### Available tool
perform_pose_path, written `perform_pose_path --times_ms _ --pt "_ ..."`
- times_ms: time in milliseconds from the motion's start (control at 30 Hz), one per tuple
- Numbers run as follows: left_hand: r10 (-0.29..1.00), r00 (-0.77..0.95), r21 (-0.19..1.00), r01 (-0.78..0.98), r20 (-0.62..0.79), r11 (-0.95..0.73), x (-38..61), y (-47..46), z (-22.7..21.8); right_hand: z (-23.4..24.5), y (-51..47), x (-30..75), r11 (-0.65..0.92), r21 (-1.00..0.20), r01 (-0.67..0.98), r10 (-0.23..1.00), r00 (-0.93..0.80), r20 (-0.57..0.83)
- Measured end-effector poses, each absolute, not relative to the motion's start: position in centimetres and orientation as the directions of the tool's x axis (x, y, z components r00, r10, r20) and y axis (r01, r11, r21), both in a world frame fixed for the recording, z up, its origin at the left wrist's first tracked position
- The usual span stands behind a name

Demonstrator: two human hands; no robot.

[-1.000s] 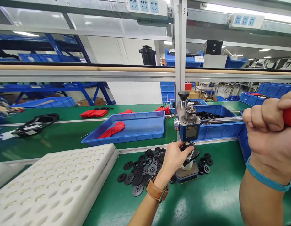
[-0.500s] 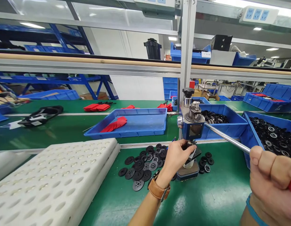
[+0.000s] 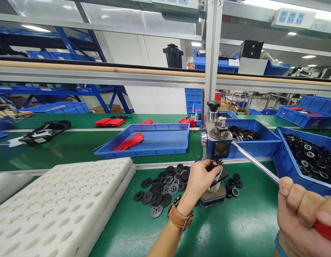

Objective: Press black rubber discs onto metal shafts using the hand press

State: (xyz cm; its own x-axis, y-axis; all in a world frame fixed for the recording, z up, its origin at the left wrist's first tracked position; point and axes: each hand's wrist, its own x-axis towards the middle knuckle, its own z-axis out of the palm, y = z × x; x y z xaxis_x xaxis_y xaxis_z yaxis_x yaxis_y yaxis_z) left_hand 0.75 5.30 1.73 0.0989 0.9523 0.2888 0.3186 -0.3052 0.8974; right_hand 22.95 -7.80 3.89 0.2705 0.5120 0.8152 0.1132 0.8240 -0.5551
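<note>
Right hand [image 3: 300, 217] grips the red-handled lever [image 3: 256, 163].

The lever [image 3: 257, 163] of a press [image 3: 219, 148] is gripped at its red handle [image 3: 326, 231] by the right hand [image 3: 299, 210] — a small dark part [image 3: 214, 165], largely hidden, is pinched below the press head by the left hand [image 3: 197, 179] — and black discs [image 3: 173, 189] are scattered alongside.

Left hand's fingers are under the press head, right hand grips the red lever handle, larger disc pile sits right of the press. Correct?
Not quite: the head view shows the larger disc pile left of the press; a smaller cluster of discs is on the right. Left hand and right hand are as you said.
</note>
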Motion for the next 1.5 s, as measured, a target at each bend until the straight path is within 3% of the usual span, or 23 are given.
perform_pose_path --times_ms 100,200,333,467,633,900,1200,1500 --pt "0.953 0.092 0.893 0.331 0.29 -0.304 0.8 5.3 1.6 1.9 -7.8 21.9 0.846 -0.53 -0.057 0.519 0.321 0.792" --pt "0.956 0.084 0.896 0.334 0.281 -0.292 0.8 5.3 1.6 0.6 -7.7 21.5 0.86 -0.499 -0.102 0.501 0.347 0.793" --pt "0.958 0.083 0.9 0.33 0.273 -0.285 0.9 5.4 1.8 1.7 -7.8 22.3 0.832 -0.551 -0.064 0.541 0.313 0.78" --pt "0.96 0.077 0.907 0.314 0.269 -0.28 0.9 5.5 1.9 2.7 -8.0 22.8 0.851 -0.525 -0.032 0.51 0.294 0.809" --pt "0.961 0.088 0.911 0.306 0.262 -0.276 0.9 5.6 1.8 0.9 -8.2 22.4 0.834 -0.552 -0.017 0.526 0.327 0.785" --pt "0.965 0.082 0.925 0.274 0.249 -0.262 1.0 5.8 1.0 -1.0 -7.3 21.2 0.866 -0.499 0.01 0.456 0.389 0.8" --pt "0.962 0.075 0.926 0.26 0.264 -0.275 0.9 5.8 0.9 1.1 -8.9 22.1 0.825 -0.559 -0.085 0.553 0.328 0.766" --pt "0.965 0.075 0.923 0.281 0.253 -0.263 1.0 5.5 1.1 -2.8 -6.8 21.4 0.88 -0.472 -0.05 0.459 0.347 0.818"
